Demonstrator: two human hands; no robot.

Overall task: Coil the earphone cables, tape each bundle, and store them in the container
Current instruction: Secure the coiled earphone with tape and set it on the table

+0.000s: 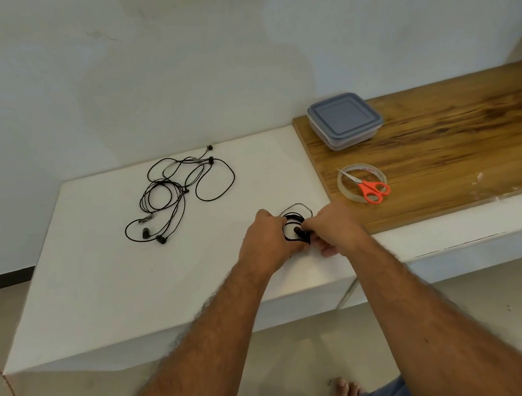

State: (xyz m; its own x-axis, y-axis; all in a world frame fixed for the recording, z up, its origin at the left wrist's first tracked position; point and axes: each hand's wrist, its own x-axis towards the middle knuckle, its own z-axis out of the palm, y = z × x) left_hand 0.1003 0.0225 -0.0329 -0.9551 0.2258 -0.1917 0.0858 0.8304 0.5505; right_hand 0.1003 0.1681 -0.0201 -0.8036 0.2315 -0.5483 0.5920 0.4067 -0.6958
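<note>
Black earphone cable, partly coiled point(297, 228), sits between your two hands near the front edge of the white tabletop point(98, 277), toward its right side. Your left hand point(266, 240) has its fingers curled around the left side of the coil, gripping the loops, while your right hand point(334, 228) pinches the right side of the same bundle, fingers bent over the strands; one earbud shows dark in the middle of the coil. A loop of the cable arcs out just behind your hands and lies on the white surface. Farther back and to the left, toward the rear edge of the white tabletop, a loose tangle of black earphones point(175, 193) lies spread out, well apart from your hands, with earbuds showing at its near and far ends. To the right, the surface changes to a wooden board point(460, 147). On it, near its left edge, a roll of clear tape point(362, 183) lies flat with orange-handled scissors point(368, 189) resting across it, blades pointing back and left. Behind the tape, at the board's rear left corner, stands a clear plastic container point(345, 120) with its grey-blue lid on.
</note>
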